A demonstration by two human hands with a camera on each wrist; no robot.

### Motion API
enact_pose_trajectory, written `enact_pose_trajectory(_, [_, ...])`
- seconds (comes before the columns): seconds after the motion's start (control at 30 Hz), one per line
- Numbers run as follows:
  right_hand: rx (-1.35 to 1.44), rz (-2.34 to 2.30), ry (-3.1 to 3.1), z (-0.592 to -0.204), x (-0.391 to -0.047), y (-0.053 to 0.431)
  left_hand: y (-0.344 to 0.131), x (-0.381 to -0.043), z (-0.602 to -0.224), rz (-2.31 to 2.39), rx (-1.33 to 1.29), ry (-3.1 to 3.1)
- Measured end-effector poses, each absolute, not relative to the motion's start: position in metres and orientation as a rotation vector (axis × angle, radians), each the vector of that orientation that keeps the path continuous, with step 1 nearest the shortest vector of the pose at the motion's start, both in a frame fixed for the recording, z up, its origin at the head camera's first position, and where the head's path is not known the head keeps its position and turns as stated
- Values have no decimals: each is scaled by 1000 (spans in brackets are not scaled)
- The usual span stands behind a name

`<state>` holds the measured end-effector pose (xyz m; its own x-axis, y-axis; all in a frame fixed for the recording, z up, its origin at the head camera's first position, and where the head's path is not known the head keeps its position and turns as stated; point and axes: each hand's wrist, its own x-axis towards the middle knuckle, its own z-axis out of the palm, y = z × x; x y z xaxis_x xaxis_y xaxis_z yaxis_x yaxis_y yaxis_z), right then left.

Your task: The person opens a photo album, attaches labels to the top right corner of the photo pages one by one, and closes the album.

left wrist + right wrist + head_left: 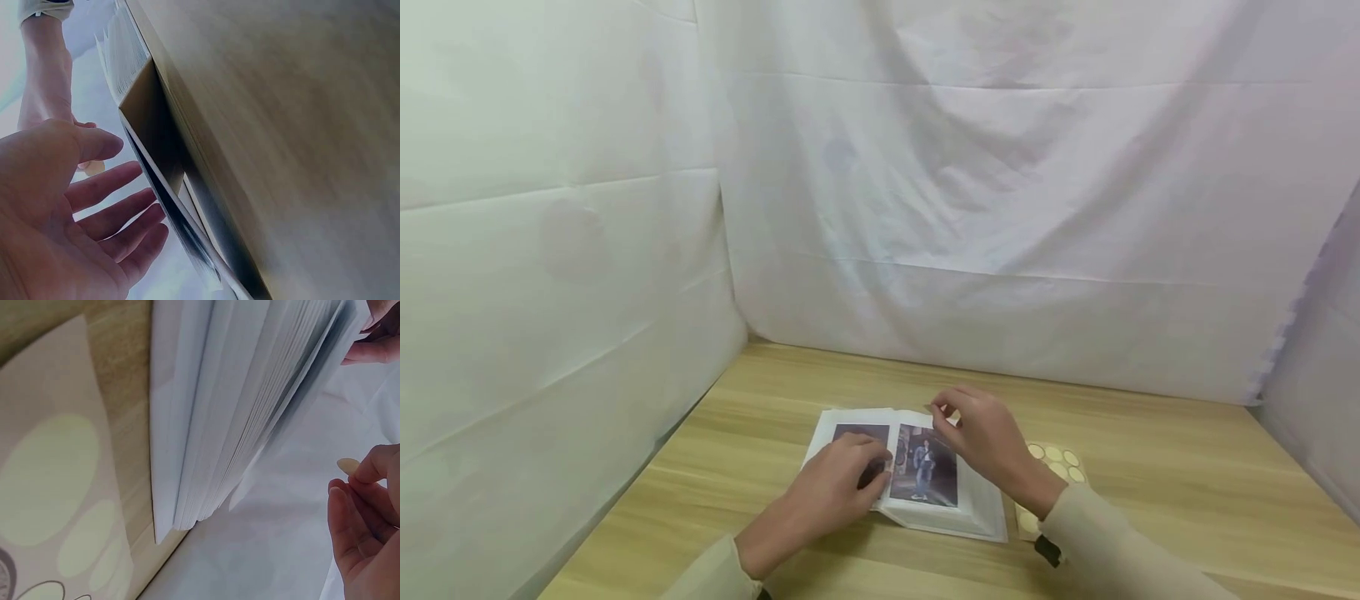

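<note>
A thick photo album (977, 508) lies spread on the table, with a photo of a standing figure (922, 467) on its right page. My left hand (835, 483) rests on the left page, its fingers loosely extended and partly covering a dark photo (867, 431). Between thumb and fingertips, my right hand (988, 437) pinches a small round yellowish sticker (347, 465), raised above the upper part of the right page. Right of the album is a sheet of round stickers (1055, 454), partly hidden under my right forearm.
The wooden table (1165, 475) extends to both sides of the album. White cloth (1000, 208) hangs behind it, and more pale sheeting (550, 250) stands along the left and right. Many stacked page edges (250, 419) show at the album's right side.
</note>
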<state>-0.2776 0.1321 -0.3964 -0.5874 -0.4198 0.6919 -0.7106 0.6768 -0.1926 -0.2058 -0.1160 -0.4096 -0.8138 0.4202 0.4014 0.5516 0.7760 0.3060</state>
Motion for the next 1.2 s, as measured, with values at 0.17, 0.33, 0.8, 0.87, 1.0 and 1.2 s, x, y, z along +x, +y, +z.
enact_pose_trajectory(0.17, [860,580,-2289,-396,-280,125,-117,-206,-410,-604,-784,-2664])
enact_pose_trajectory(0.33, [856,542,-2302,-397,-284,118,-117,-205,-412,-586,-812,-2653])
enact_pose_trajectory(0.8, [910,490,-2358,-395,-294,105,-116,-203,-414,-498,-829,-2645])
enact_pose_trajectory(0.87, [923,470,-2345,-394,-295,102,-116,-202,-415,-491,-833,-2640])
enact_pose_trajectory(1.0, [952,452,-2309,-394,-299,98,-116,-200,-414,-488,-818,-2664])
enact_pose_trajectory(1.2, [970,471,-2319,-395,-303,91,-113,-197,-411,-443,-802,-2720])
